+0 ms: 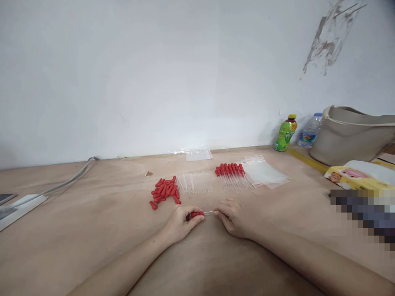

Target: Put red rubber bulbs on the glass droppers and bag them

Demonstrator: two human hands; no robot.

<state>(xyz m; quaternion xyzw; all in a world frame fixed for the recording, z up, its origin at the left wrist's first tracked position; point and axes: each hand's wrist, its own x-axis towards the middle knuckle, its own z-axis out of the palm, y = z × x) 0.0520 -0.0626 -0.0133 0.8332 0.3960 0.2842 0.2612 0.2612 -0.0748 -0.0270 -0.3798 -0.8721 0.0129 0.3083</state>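
Note:
Between finger and thumb, my left hand (184, 221) grips a red rubber dropper bulb (196, 214). My right hand (231, 216) pinches a clear glass dropper tube (209, 213), whose near end meets the bulb's mouth; the tube's other end is hidden in my fingers. Beyond my left hand lies a loose pile of red bulbs (166, 190). A row of bare clear tubes (193, 183) lies just right of that pile. Farther right, several droppers with red bulbs fitted (231, 170) lie side by side, bulbs toward the wall.
Clear plastic bags (266, 172) lie right of the droppers, another bag (199, 155) by the wall. At the right stand a green bottle (284, 135), a water bottle (309, 132), a beige bin (348, 137) and a yellow packet (361, 176). A power strip (26, 209) with a cable lies left.

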